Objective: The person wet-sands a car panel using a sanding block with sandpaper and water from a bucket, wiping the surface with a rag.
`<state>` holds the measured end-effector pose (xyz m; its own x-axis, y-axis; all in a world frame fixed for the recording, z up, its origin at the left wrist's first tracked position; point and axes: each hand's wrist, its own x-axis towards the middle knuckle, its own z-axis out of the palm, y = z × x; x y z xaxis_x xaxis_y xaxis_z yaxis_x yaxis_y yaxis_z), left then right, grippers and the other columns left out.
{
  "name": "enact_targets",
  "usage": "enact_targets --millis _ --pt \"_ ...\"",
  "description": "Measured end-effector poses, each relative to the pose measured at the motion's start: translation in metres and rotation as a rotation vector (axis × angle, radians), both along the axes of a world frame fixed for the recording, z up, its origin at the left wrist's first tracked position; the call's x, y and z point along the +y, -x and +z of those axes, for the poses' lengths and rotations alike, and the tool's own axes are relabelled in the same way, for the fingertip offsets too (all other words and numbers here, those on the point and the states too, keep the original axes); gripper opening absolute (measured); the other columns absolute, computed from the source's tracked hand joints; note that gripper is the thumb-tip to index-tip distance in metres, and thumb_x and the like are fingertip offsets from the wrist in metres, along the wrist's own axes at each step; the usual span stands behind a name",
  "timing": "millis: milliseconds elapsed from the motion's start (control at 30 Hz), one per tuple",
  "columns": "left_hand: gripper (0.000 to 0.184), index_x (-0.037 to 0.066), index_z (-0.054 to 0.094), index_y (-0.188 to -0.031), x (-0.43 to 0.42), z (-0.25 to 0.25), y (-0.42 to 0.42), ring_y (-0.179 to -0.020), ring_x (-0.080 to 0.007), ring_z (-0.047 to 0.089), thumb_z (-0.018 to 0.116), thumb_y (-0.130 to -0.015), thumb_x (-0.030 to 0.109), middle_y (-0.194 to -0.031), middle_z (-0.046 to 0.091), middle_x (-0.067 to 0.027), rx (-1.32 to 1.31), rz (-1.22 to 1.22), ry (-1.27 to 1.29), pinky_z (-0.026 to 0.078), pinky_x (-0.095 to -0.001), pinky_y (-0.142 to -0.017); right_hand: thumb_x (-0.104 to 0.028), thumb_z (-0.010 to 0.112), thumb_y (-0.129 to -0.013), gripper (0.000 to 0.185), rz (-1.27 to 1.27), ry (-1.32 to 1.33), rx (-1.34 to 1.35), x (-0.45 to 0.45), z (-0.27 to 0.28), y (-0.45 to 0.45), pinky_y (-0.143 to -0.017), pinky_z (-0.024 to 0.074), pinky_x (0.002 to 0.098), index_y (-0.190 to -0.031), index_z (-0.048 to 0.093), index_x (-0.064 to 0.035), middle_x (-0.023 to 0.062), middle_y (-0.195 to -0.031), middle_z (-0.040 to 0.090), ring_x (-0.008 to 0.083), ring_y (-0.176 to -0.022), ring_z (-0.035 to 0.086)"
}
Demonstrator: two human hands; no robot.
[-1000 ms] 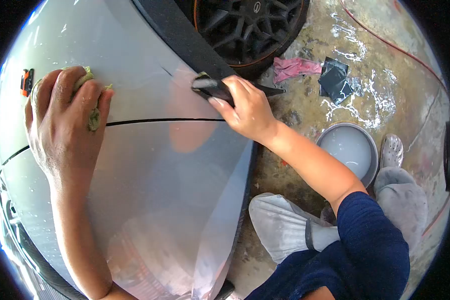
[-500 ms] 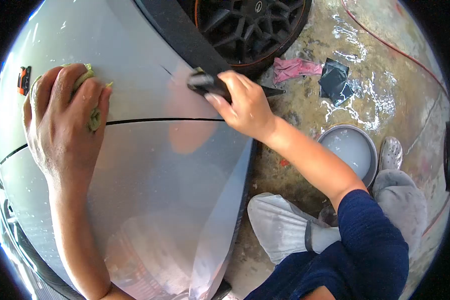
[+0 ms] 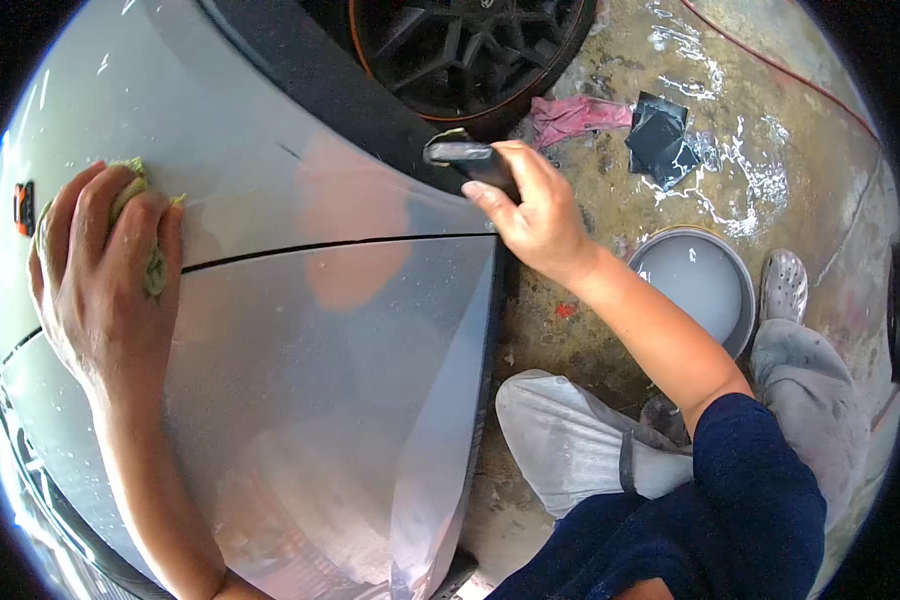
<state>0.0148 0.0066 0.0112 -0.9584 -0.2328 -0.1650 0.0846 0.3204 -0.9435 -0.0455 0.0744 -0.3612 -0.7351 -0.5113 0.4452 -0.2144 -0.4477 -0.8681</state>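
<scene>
My left hand (image 3: 110,255) lies on the pale grey car panel (image 3: 270,390), fingers curled over a crumpled yellow-green cloth (image 3: 155,272). In my right hand (image 3: 545,215) is a black-handled tool (image 3: 470,160) with a broad, flat head; its exact kind I cannot make out. The tool is over the dark wheel-arch trim (image 3: 370,120), close to the panel's edge. Whether it touches the surface is unclear. A dark seam crosses the panel between my hands, and a short dark mark (image 3: 289,152) shows above it. Water drops dot the paint.
A small orange-and-black item (image 3: 24,208) sits on the panel's far left. Beside the dark wheel (image 3: 470,60), a pink rag (image 3: 580,118) and black sheets (image 3: 658,140) lie on the wet floor. A bucket (image 3: 745,300) of cloudy water stands near my foot. A red hose (image 3: 780,80) runs behind.
My right hand has moved the tool to the right, off the grey panel toward the wheel-arch edge. The left hand keeps its place on the cloth while the view shifts slightly.
</scene>
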Motion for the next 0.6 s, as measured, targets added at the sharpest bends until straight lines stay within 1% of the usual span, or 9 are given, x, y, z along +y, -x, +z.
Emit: enact_targets --millis 33,100,233,267,400,500,533,600 --pt "0.015 0.020 0.073 -0.097 -0.001 -0.001 -0.003 -0.134 -0.0179 0.057 0.083 -0.088 0.026 -0.129 0.069 0.0045 0.003 0.002 0.000 0.047 -0.0409 -0.112 -0.018 0.083 -0.087 0.040 -0.042 -0.004 0.012 0.001 -0.007 0.000 -0.082 0.0566 0.0434 -0.110 0.061 0.0061 0.0215 -0.103 0.068 0.0410 -0.093 0.068" --pt "0.014 0.020 0.073 -0.096 -0.005 -0.002 -0.005 -0.135 -0.0176 0.057 0.083 -0.088 0.024 -0.131 0.069 0.0049 -0.006 -0.007 -0.006 0.046 -0.0405 -0.112 -0.018 0.083 -0.087 0.039 0.018 -0.033 -0.031 0.003 -0.015 -0.001 -0.080 0.0566 0.0436 -0.110 0.062 0.0060 0.0211 -0.103 0.067 0.0405 -0.092 0.068" --pt "0.013 0.020 0.073 -0.096 -0.014 -0.003 -0.007 -0.136 -0.0176 0.057 0.083 -0.088 0.022 -0.134 0.069 0.0056 -0.018 -0.065 -0.033 0.046 -0.0405 -0.112 -0.021 0.083 -0.087 0.039 0.045 -0.010 -0.015 -0.001 -0.006 -0.012 -0.080 0.0571 0.0434 -0.109 0.063 0.0051 0.0205 -0.104 0.068 0.0402 -0.092 0.069" --pt "0.013 0.020 0.073 -0.096 -0.004 -0.001 -0.003 -0.136 -0.0177 0.057 0.083 -0.088 0.022 -0.134 0.069 0.0056 -0.022 -0.055 -0.032 0.046 -0.0404 -0.112 -0.021 0.083 -0.087 0.039 0.057 0.028 -0.019 0.000 -0.005 -0.014 -0.081 0.0572 0.0436 -0.109 0.063 0.0048 0.0202 -0.103 0.069 0.0401 -0.092 0.069" --pt "0.013 0.020 0.073 -0.096 -0.001 0.001 -0.005 -0.136 -0.0186 0.058 0.083 -0.088 0.023 -0.134 0.069 0.0058 -0.013 -0.021 -0.019 0.047 -0.0405 -0.112 -0.021 0.083 -0.086 0.038 0.042 0.132 -0.021 -0.023 0.024 -0.019 -0.080 0.0575 0.0444 -0.107 0.064 0.0036 0.0189 -0.100 0.070 0.0394 -0.092 0.069" --pt "0.014 0.020 0.073 -0.097 0.002 0.000 -0.004 -0.135 -0.0190 0.058 0.084 -0.088 0.023 -0.132 0.070 0.0052 -0.015 -0.009 -0.021 0.048 -0.0405 -0.111 -0.021 0.082 -0.086 0.035 -0.089 0.237 0.022 -0.046 0.060 -0.005 -0.078 0.0575 0.0443 -0.104 0.064 0.0021 0.0176 -0.098 0.070 0.0380 -0.091 0.069" --pt "0.014 0.020 0.073 -0.097 0.003 -0.001 -0.002 -0.135 -0.0190 0.058 0.084 -0.088 0.023 -0.132 0.070 0.0048 -0.018 -0.007 -0.031 0.048 -0.0405 -0.111 -0.022 0.082 -0.085 0.033 -0.139 0.254 0.052 -0.051 0.072 0.001 -0.076 0.0573 0.0436 -0.102 0.063 0.0002 0.0155 -0.097 0.070 0.0361 -0.089 0.070" --pt "0.015 0.019 0.073 -0.096 0.005 -0.002 0.000 -0.133 -0.0191 0.059 0.084 -0.087 0.024 -0.129 0.070 0.0038 -0.024 -0.017 -0.022 0.049 -0.0406 -0.110 -0.022 0.081 -0.086 0.033 -0.168 0.232 0.066 -0.056 0.078 0.001 -0.074 0.0572 0.0431 -0.103 0.063 -0.0004 0.0145 -0.095 0.070 0.0354 -0.088 0.070"
